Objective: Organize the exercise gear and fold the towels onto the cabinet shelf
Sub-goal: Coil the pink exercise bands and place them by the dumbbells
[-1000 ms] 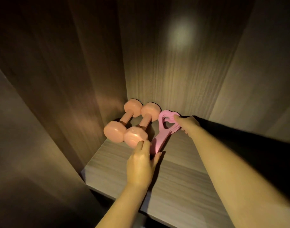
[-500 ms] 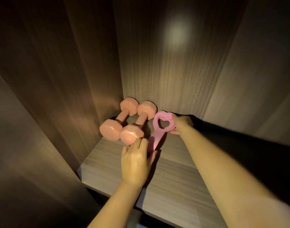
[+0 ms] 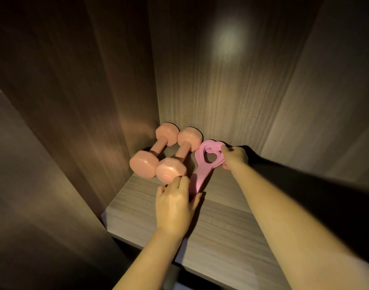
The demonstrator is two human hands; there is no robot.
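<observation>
The near end of the pink band (image 3: 200,178) vanished under the left hand (image 3: 174,208), which lay palm down, so whether that hand pinched it or merely covered it could not be told. At the far loop, the right hand (image 3: 235,156) had its thumb on top and its fingers tucked beneath, out of sight. Raised lettering on the near head of the right dumbbell (image 3: 182,152) was too small to read, and that head masked part of the left dumbbell (image 3: 158,146). Beyond the right hand, the shelf (image 3: 221,231) sank into black shadow, its back corner lost. Both forearms ran out of frame at the bottom and right.
</observation>
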